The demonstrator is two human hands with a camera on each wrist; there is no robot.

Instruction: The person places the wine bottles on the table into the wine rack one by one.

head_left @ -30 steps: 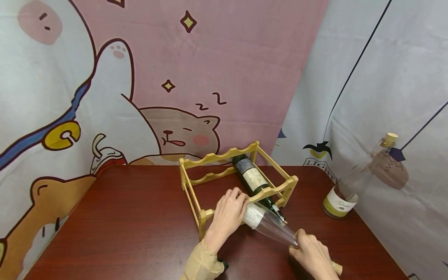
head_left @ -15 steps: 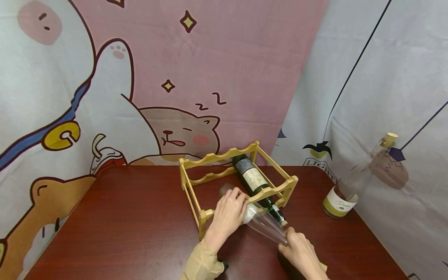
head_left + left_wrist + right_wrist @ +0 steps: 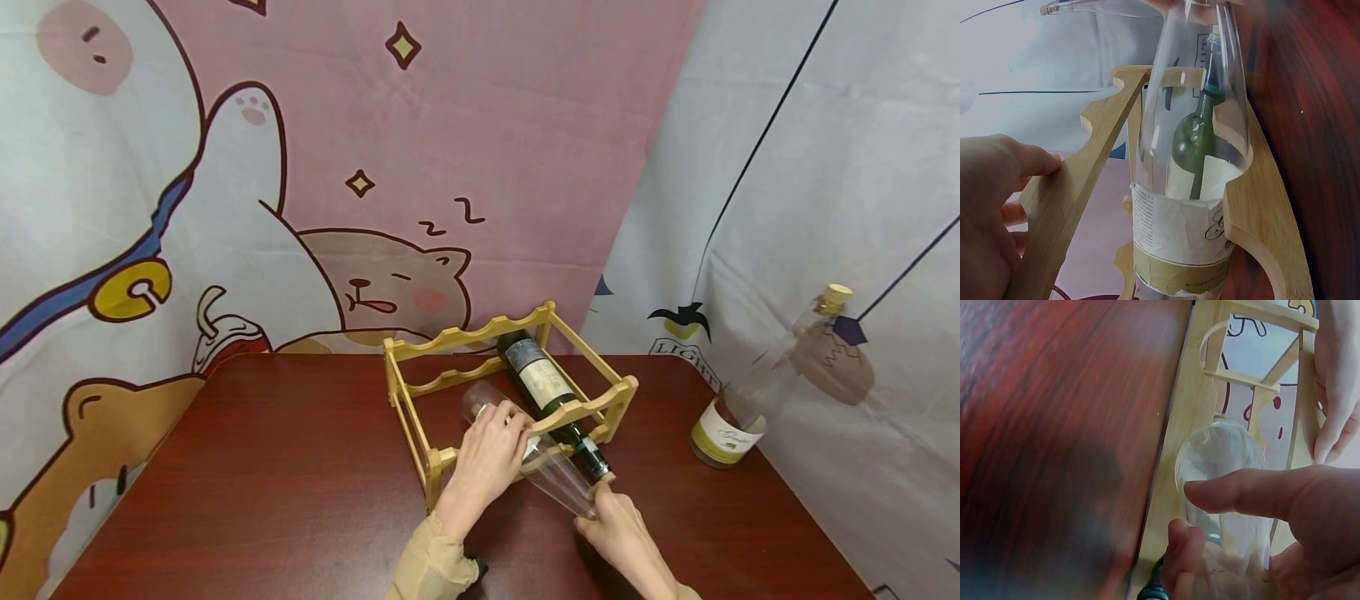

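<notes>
A light wooden wine rack (image 3: pixel 592 352) stands on the table, and my left hand (image 3: pixel 487 454) grips its upper front rail. In the left wrist view the thumb and fingers (image 3: pixel 1038 159) lie on opposite sides of that rail. My right hand (image 3: pixel 622 533) holds a clear glass wine bottle (image 3: pixel 558 483) near its neck, which the hand hides. This bottle lies aslant with its base inside the rack, passing below the upper front rail. Its white and gold label (image 3: pixel 1179 231) shows in the left wrist view. Just right of it, a dark green corked wine bottle (image 3: pixel 543 379) lies in the rack.
Another clear corked bottle (image 3: pixel 731 429) with a white and yellow-green label stands at the table's right side. The dark red wooden table (image 3: pixel 285 475) extends left of the rack. A printed cartoon cloth (image 3: pixel 525 167) hangs behind.
My right hand has moved left and slightly up in the head view, sliding the clear bottle deeper into the rack. The left hand stays on the rail.
</notes>
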